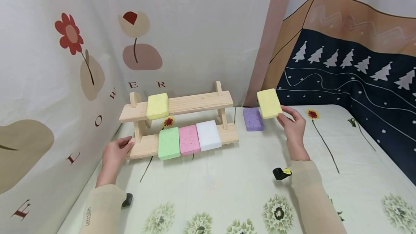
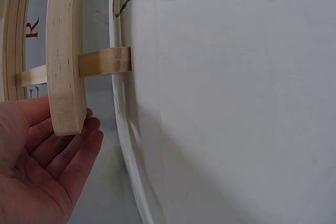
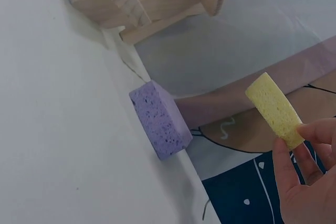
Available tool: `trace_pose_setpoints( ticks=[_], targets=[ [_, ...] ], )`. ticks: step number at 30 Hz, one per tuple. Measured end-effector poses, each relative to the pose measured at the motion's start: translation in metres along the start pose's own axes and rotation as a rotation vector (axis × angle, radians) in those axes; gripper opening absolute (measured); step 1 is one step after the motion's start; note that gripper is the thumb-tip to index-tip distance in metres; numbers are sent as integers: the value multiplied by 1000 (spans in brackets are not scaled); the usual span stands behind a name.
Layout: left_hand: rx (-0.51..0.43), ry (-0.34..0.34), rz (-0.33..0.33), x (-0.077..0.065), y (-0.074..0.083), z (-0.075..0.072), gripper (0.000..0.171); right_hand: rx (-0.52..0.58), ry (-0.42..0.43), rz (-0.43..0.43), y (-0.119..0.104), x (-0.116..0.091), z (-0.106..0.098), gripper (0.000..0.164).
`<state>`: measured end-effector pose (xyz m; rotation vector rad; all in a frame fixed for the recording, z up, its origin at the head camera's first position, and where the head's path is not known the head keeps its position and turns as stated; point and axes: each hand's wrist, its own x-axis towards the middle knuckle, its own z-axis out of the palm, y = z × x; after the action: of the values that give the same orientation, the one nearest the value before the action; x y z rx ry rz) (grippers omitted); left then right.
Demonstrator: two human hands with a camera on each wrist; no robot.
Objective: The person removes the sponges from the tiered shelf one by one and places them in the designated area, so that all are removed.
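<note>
A two-tier wooden rack (image 1: 201, 101) stands by the back wall. My left hand (image 1: 112, 156) holds the left end of its lower board, thumb on one side and fingers on the other, as the left wrist view shows (image 2: 67, 77). To the rack's right, my right hand (image 1: 295, 129) pinches a yellow sponge (image 1: 269, 103) by its lower corner, raised off the table. Another yellow sponge (image 1: 157, 105) sits at the left of the upper board. Green (image 1: 169, 143), pink (image 1: 189, 139) and white (image 1: 208, 135) sponges lie side by side on the lower board. A purple sponge (image 3: 157, 121) rests on the table right of the rack.
A pale, flower-printed cloth (image 1: 208, 187) covers the table. Printed curtains (image 1: 201, 28) hang behind and at the left, with a dark tree-patterned one (image 1: 344, 78) at the right. Black wrist devices (image 1: 280, 173) show beside both sleeves.
</note>
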<state>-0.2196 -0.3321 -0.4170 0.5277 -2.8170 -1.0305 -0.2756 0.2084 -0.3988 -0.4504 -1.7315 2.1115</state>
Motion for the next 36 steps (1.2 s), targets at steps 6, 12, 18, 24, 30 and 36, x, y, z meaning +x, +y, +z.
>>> trace_pose_setpoints(
  ticks=[6, 12, 18, 24, 30, 36],
  targets=[
    [0, 8, 10, 1, -1, 1, 45, -15, 11, 11, 4, 3, -5, 39],
    [7, 14, 24, 2, -1, 1, 44, -46, 15, 2, 10, 6, -10, 38],
    [-3, 14, 21, 0, 0, 1, 44, -45, 28, 44, 13, 9, -13, 38],
    [-6, 13, 12, -1, 2, 0, 44, -47, 25, 70, 14, 10, -15, 39],
    [-10, 10, 13, -1, 1, 0, 45, -64, 20, 101, 18, 14, -18, 40],
    [-14, 9, 7, -1, 1, 1, 44, -116, 25, 119, 22, 16, -18, 41]
  ],
)
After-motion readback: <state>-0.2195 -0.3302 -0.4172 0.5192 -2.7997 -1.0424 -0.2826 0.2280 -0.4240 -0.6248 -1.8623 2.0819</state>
